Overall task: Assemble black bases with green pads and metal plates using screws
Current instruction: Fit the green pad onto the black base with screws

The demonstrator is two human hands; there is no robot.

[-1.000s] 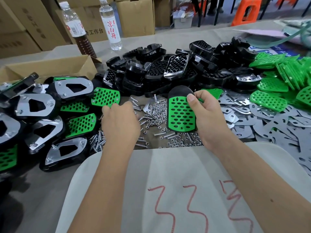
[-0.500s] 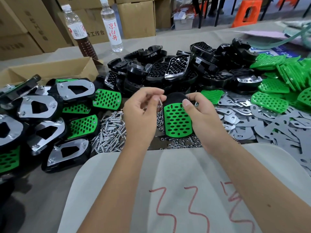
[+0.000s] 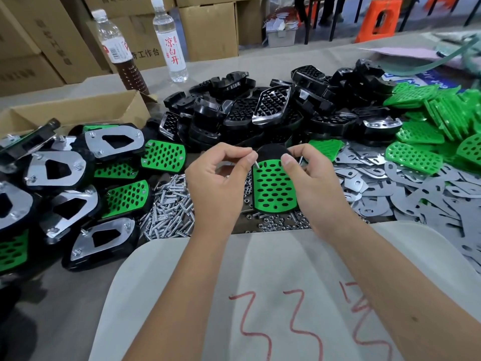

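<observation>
Two bare hands are held just above the near edge of the bench [image 3: 65, 295]. A black base [image 3: 272, 152] with a green pad [image 3: 274, 188] seated on it is gripped by the right hand [image 3: 312, 183], thumb curled over the pad's upper right corner and fingers wrapped behind. A single screw [image 3: 256, 164] is pinched between thumb and forefinger of the left hand [image 3: 216, 183], its tip set against the pad's upper left corner. Loose screws [image 3: 169, 207] are heaped just left of the held part, and small nuts [image 3: 281, 221] are scattered under it. Finished assemblies [image 3: 65, 183] are laid out at the left, bare black bases [image 3: 260, 110] are piled behind, spare green pads [image 3: 429, 121] are stacked at the far right, and flat metal plates [image 3: 416, 194] are spread on the right. Two bottles [image 3: 170, 40] are stood at the back.
</observation>
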